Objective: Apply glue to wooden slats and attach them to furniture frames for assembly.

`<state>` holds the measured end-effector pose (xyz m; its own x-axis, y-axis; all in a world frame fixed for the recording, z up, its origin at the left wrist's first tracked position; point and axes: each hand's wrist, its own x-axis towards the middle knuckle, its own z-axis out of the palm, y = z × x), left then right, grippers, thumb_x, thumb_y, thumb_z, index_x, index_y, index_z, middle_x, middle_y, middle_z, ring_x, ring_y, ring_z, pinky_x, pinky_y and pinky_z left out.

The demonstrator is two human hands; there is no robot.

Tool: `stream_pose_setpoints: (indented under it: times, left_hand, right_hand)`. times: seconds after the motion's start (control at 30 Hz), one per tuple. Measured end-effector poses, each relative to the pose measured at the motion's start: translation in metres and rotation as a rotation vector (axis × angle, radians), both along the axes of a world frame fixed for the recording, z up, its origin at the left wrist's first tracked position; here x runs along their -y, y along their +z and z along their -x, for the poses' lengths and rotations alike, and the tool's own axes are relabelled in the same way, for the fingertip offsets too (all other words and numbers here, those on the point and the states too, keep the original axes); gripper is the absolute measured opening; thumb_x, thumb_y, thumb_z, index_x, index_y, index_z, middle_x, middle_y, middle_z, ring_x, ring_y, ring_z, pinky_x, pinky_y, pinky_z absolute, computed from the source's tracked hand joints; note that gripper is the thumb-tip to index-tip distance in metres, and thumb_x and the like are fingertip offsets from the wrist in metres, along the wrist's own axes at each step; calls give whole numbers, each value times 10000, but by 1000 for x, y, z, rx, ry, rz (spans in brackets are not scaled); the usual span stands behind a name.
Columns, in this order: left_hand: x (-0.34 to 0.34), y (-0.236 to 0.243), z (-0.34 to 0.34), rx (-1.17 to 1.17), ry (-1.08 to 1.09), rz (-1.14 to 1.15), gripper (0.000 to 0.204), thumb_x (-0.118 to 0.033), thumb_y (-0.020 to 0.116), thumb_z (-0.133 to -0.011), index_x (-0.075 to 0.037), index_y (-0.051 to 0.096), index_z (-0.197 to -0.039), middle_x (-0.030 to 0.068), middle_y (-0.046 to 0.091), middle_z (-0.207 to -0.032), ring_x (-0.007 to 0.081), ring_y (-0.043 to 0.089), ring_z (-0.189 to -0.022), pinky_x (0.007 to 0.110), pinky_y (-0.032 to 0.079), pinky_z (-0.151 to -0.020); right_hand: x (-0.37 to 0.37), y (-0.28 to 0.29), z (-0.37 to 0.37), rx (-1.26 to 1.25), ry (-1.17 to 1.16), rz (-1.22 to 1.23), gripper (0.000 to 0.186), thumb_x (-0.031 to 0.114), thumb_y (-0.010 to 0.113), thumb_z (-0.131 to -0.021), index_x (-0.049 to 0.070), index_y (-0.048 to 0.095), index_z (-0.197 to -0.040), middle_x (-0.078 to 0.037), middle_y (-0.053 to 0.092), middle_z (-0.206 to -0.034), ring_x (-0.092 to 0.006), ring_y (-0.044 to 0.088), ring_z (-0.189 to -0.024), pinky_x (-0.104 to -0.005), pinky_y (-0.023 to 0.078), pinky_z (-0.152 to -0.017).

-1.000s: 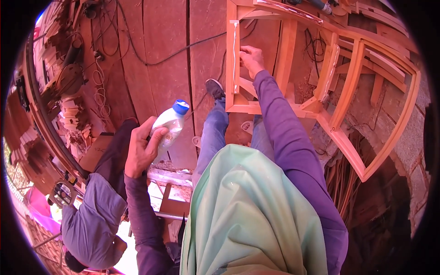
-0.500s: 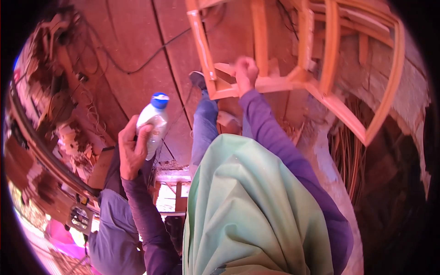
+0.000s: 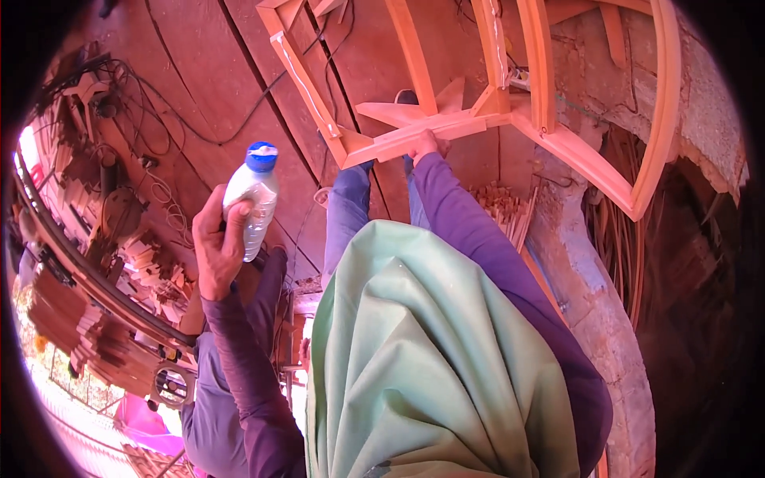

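Note:
My left hand (image 3: 219, 243) is closed around a white plastic glue bottle (image 3: 253, 195) with a blue cap, held upright with a slight tilt. The bottle is apart from the wooden frame. At the lower rail of a chair-like wooden frame (image 3: 558, 143), my right hand (image 3: 429, 146) is closed on the wood; its fingers are partly hidden. White glue streaks (image 3: 307, 86) run along the left post, and another streak marks a middle post.
A person's grey-trousered legs (image 3: 215, 406) are at my left. Cables (image 3: 191, 131) cross the reddish floor. Stacked wood pieces (image 3: 68, 311) lie along the left. A broken-edged wall (image 3: 598, 311) and thin rods (image 3: 617, 239) stand at the right. Green cloth (image 3: 430, 342) covers my front.
My right hand has come down from above the lower rail onto it. The frame sits further left and higher in view. The bottle stays in my left hand, slightly left and higher.

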<state>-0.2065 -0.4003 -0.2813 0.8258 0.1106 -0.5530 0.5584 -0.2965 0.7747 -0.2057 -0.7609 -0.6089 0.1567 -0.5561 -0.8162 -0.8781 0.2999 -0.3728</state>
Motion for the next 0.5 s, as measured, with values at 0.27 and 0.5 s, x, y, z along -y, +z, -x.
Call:
stream_pose_setpoints:
  times: [0.27,0.5]
  left_hand:
    - [37,68,-61,119,-245,-55,206,-164,686,-1024,35,632,-1041,123,557,-767,151,538,-697,317,459,-643]
    - [63,182,-126,359,-677,-257,332,-273,742,-986,17,653,-1120,244,656,-827,462,647,-749,457,506,-650]
  right_hand:
    - [-1,188,-58,691,219,-563,351,-4,689,-993,34,573,-1323,-142,695,-1195,-210,685,-1006,-346,610,-776]
    - [-39,318,-83,985,555,-852,364,-51,682,-983,-26,586,-1333,-129,715,-1113,-205,708,-886,-339,599,-817]
